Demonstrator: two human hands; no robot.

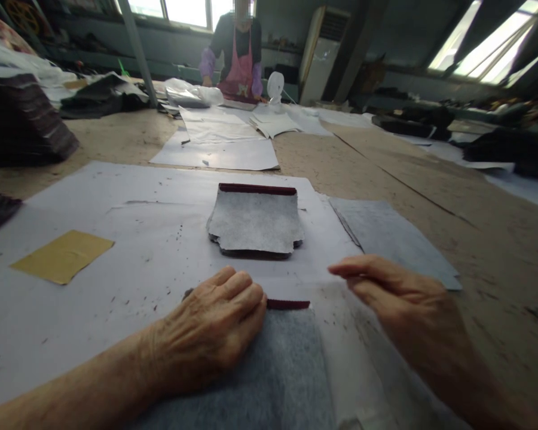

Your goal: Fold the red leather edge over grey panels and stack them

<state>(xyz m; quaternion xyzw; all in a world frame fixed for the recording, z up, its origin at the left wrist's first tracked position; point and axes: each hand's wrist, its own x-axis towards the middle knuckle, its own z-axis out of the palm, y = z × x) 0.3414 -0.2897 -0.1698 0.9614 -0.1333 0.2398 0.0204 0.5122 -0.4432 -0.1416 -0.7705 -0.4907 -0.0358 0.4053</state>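
Observation:
A grey-blue fabric piece (287, 364) with a maroon folded strip (289, 304) along its far edge lies nearest me. My left hand (219, 322) rests on it, fingers curled and bunched over the strip's left part; the fingertips are hidden. To the right, my right hand (394, 298) hovers just off the piece, fingers drawn together in a pinch with nothing visible between them. Beyond both hands sits a small stack of grey cut pieces (256, 221), its top one edged in maroon.
White paper (138, 239) covers the near tabletop, with a tan card (65, 255) at left and grey sheets (394, 239) at right. A tall dark stack (22, 119) stands far left. Across the table, a person in a pink apron (240, 65) stands behind papers (219, 152) and a small white fan (275, 86).

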